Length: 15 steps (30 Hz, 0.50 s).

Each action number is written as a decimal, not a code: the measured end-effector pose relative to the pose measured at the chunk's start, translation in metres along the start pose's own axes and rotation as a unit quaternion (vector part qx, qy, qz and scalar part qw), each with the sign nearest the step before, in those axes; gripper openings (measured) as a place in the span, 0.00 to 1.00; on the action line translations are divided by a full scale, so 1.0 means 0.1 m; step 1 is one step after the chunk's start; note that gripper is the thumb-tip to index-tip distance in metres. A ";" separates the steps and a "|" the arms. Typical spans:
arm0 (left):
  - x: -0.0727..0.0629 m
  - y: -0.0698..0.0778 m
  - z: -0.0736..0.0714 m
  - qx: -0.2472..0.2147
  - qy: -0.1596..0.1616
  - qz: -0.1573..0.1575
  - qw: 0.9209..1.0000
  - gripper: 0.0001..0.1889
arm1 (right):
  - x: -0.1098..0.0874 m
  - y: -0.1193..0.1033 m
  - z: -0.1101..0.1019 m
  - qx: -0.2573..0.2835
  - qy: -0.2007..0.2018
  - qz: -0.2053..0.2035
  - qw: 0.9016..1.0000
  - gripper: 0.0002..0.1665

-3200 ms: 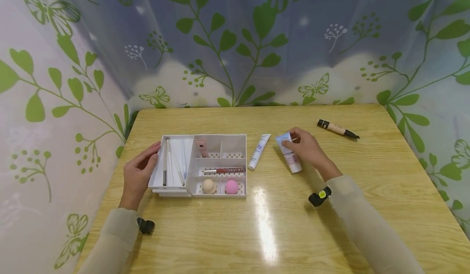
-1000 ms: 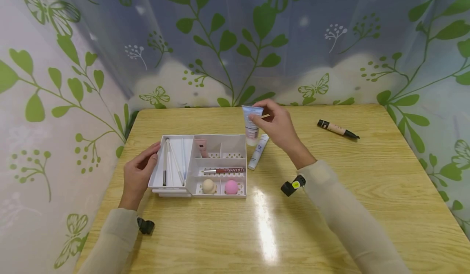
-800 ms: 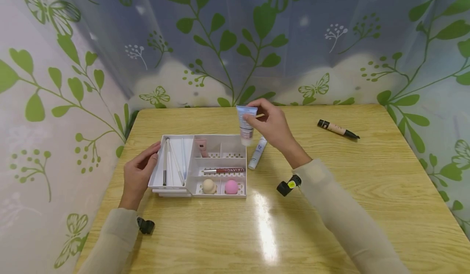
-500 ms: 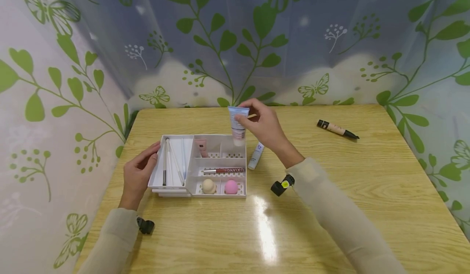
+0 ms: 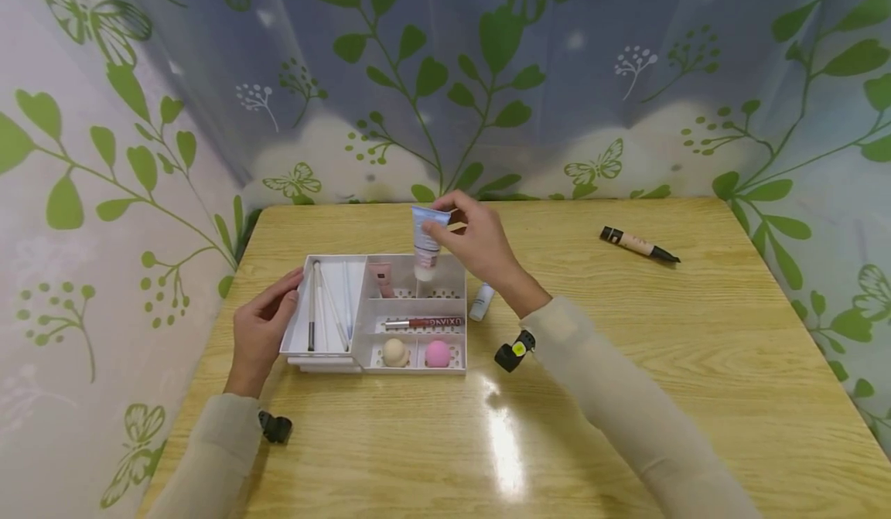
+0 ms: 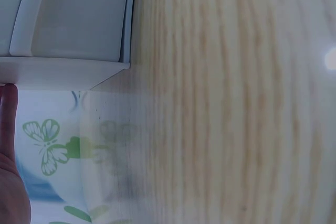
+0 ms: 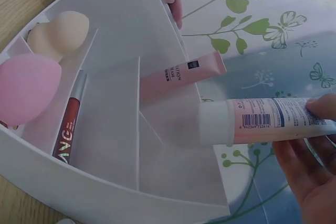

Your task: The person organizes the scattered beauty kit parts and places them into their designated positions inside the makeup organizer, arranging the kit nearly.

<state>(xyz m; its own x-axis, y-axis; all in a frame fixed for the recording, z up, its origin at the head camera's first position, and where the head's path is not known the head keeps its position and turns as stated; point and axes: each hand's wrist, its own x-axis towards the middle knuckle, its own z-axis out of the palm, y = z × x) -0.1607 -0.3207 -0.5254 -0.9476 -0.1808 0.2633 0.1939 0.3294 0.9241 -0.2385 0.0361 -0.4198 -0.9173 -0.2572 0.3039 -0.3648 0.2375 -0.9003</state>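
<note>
My right hand pinches a blue and pink squeeze tube, its white cap pointing down over the back compartments of a white organizer box. In the right wrist view the cap of the tube overlaps the compartment beside a small pink cream tube. My left hand rests with its fingers along the left side of the box. Inside the box lie a lip gloss, a beige makeup sponge, a pink makeup sponge and several makeup brushes.
A small white tube lies just right of the box, partly hidden by my right hand. Farther right is a black and beige marker-like stick. Patterned curtains stand behind the wooden table.
My right hand has lifted the blue and pink squeeze tube from the table at right and carried it left over the box's back compartments. My left hand has stayed in place.
</note>
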 end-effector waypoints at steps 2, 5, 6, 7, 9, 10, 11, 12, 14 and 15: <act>0.00 0.00 0.00 -0.001 0.000 0.000 1.000 0.17 | 0.01 0.02 0.04 -0.002 0.000 0.001 1.000 0.15; 0.00 0.01 0.00 -0.001 0.000 0.002 1.000 0.17 | 0.02 0.03 0.08 -0.008 0.001 0.004 1.000 0.15; 0.00 0.01 0.00 -0.001 0.000 0.003 1.000 0.17 | 0.02 0.04 0.09 -0.011 0.001 0.007 1.000 0.15; 0.00 0.01 -0.01 -0.002 -0.001 0.004 1.000 0.17 | 0.03 0.05 0.10 -0.013 0.000 0.007 1.000 0.15; 0.00 0.02 -0.01 -0.002 -0.001 0.005 1.000 0.17 | 0.03 0.06 0.13 -0.022 -0.001 0.007 1.000 0.15; 0.00 0.02 -0.01 -0.003 -0.001 0.006 1.000 0.17 | 0.04 0.07 0.14 -0.025 -0.001 0.007 1.000 0.15; 0.00 0.03 -0.01 -0.003 -0.002 0.007 1.000 0.16 | 0.04 0.07 0.15 -0.026 -0.002 0.007 1.000 0.15; 0.00 0.03 -0.01 -0.004 -0.001 0.007 1.000 0.16 | 0.04 0.09 0.16 -0.028 -0.001 0.007 1.000 0.15; 0.00 0.03 -0.01 -0.004 -0.002 0.009 1.000 0.16 | 0.04 0.10 0.19 -0.032 -0.001 0.006 0.999 0.15; 0.00 0.03 -0.01 -0.003 -0.002 0.010 1.000 0.16 | 0.04 0.12 0.20 -0.032 -0.001 0.006 0.999 0.14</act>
<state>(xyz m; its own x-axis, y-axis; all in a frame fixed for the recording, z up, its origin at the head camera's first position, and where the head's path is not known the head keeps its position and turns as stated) -0.1594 -0.3200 -0.5222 -0.9445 -0.1712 0.2804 0.2141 0.3267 0.9206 -0.2435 0.0191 -0.4352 -0.9218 -0.2551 0.2918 -0.3624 0.3001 -0.8824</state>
